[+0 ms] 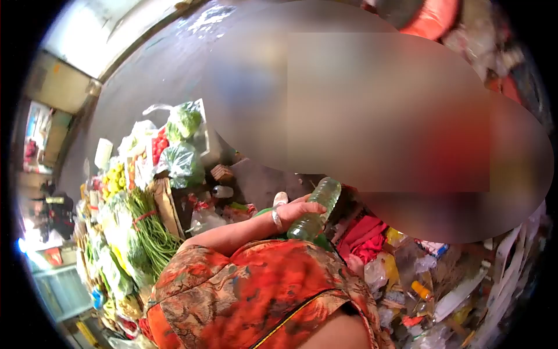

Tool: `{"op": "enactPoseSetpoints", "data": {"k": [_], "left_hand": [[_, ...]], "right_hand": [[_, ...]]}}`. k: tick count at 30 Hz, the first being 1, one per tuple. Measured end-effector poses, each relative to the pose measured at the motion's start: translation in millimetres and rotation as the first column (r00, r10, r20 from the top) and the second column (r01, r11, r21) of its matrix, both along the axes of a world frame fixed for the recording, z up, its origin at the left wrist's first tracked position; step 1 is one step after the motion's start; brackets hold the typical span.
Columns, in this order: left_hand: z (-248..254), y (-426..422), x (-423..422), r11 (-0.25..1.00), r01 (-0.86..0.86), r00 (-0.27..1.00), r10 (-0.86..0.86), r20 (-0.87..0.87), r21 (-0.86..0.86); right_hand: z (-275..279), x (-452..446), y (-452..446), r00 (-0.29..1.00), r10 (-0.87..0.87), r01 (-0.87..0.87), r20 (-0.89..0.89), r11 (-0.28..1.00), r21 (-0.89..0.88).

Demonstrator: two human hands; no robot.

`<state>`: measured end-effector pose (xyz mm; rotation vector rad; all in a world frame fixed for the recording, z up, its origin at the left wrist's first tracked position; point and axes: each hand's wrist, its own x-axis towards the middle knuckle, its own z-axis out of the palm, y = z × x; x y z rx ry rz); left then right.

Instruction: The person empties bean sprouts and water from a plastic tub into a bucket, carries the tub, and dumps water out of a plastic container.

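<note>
My left hand [305,210] is wrapped around a clear, greenish plastic bottle [325,193], which it holds at a slant in front of my body. A pale bracelet [276,218] circles that wrist. Part of the bottle is covered by the fingers, and I cannot make out its cap. Red crumpled cloth [365,238] lies to the right of the bottle. A patch of bare skin [334,333] shows at the bottom edge below my orange patterned clothing [250,285], but my right hand does not show.
On the left stand long green beans [152,230], bagged cabbage [183,121], red tomatoes [159,145] and other vegetables. Plastic scraps and an orange bottle-like piece [421,289] litter the right side. Another plastic bottle [222,191] lies farther off. A large blurred area hides the upper right.
</note>
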<state>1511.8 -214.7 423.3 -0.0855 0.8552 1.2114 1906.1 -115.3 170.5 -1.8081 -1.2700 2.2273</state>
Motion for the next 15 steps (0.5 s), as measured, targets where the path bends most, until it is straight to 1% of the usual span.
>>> {"op": "enactPoseSetpoints", "data": {"k": [1,2,3,5,6,7,12,13,15], "left_hand": [[0.3,-3.7,-6.6,1.0,-0.016,1.0,0.017,-0.019,0.008],[3.4,-7.2,-11.4,0.999,-0.045,0.995,0.048,-0.083,0.03],[-2.8,-11.7,-14.6,0.994,-0.059,0.998,0.06,-0.007,0.09],[6.4,-21.1,-25.4,0.997,-0.077,0.994,0.078,-0.078,0.016],[-15.7,-26.9,-28.2,0.993,-0.087,0.99,0.095,-0.101,0.085],[-18.0,-29.2,-29.2,0.984,-0.142,0.983,0.153,-0.099,0.112],[-2.0,-51.3,-32.1,0.959,-0.278,0.961,0.278,0.008,0.063],[-5.0,-55.3,-28.1,0.949,-0.311,0.95,0.311,0.01,0.057],[-12.4,-61.9,-17.2,0.923,-0.379,0.924,0.375,0.068,0.066]], "right_hand": [[-1.5,-5.5,-0.8,0.999,0.031,-0.031,0.007,0.999,-0.007],[-4.2,-11.0,-1.5,0.998,0.064,-0.063,0.013,0.998,-0.017],[-5.8,-17.2,0.0,0.996,0.092,-0.092,0.02,0.996,-0.022],[-9.7,-26.0,3.8,0.988,0.15,-0.149,0.031,0.988,-0.03],[-10.6,-31.5,7.0,0.984,0.172,-0.171,0.035,0.985,-0.033],[-14.1,-33.9,11.1,0.981,0.192,-0.191,0.041,0.981,-0.03],[-29.6,-43.6,36.3,0.946,0.32,-0.321,0.053,0.947,0.014],[-37.8,-44.4,40.7,0.929,0.366,-0.368,0.049,0.929,0.04],[-46.8,-42.5,54.9,0.897,0.44,-0.441,0.033,0.894,0.076]]}}
